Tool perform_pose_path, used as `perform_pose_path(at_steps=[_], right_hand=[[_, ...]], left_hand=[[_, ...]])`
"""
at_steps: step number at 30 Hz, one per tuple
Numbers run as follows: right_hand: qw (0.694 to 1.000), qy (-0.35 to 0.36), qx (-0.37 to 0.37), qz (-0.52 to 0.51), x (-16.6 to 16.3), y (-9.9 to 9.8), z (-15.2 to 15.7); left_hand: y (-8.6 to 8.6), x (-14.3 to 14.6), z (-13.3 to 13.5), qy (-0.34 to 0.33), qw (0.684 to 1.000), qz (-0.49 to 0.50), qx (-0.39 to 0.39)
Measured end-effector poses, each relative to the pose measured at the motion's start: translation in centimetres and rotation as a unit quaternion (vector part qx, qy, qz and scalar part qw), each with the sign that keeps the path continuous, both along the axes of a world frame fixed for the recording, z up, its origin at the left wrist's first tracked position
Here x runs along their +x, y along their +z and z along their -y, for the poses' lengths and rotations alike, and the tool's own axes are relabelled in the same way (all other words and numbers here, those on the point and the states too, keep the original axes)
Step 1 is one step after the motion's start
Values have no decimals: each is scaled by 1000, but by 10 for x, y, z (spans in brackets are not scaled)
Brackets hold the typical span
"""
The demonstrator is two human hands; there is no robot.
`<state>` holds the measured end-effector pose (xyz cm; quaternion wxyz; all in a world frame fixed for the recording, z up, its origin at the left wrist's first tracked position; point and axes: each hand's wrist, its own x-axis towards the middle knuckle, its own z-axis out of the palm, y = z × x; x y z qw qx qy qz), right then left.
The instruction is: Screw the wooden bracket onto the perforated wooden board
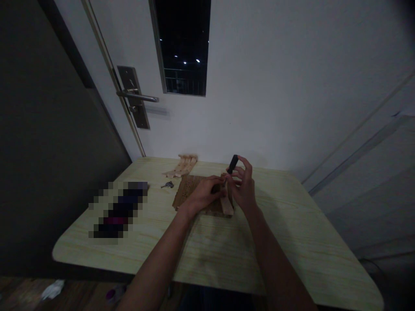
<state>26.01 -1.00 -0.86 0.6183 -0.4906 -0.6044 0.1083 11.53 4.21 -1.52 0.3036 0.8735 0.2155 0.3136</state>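
Observation:
My right hand [244, 185] is closed around a screwdriver with a black handle [232, 164], which leans upright over a light wooden strip [227, 205]. Its tip is hidden behind the fingers. Bent across from the left, my left hand [207, 190] pinches the far part of that strip. The strip lies along the right side of a brown wooden board [186, 192] with a row of small holes. Left of the board is a small heap of dark screws [167, 185]. Behind it rests a pale slatted wooden piece [183, 165].
The pale wood-grain table [292, 242] has rounded front corners and stands against a white door [259, 86] with a metal handle [142, 97]. A blurred-out dark object [121, 211] lies at the table's left. White crumpled paper [53, 289] is on the floor.

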Motion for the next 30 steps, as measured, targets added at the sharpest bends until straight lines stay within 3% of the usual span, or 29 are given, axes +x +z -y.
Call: perform_pose_path(at_steps=[30], right_hand=[[999,-43,-8,10,1,-2,-2]], left_hand=[[3,0,0,-5,1000,-16,-8]])
